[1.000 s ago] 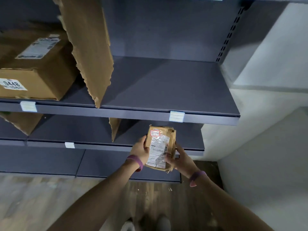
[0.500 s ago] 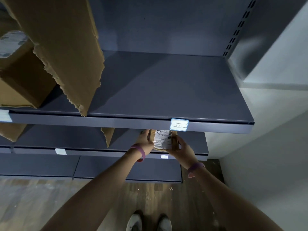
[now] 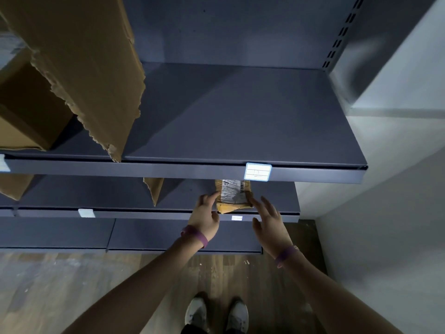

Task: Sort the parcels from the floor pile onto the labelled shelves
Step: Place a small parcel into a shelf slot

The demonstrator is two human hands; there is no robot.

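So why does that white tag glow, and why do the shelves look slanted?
Head view: the room is dim, so the pale tag overexposes and its writing hardly reads; the wide-angle lens skews the shelf edge; the parcel lies in shadow beneath it, its print blurred.

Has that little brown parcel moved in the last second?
Yes. The parcel went inward, past the front edge of the shelf, and now lies on it, below the white label.
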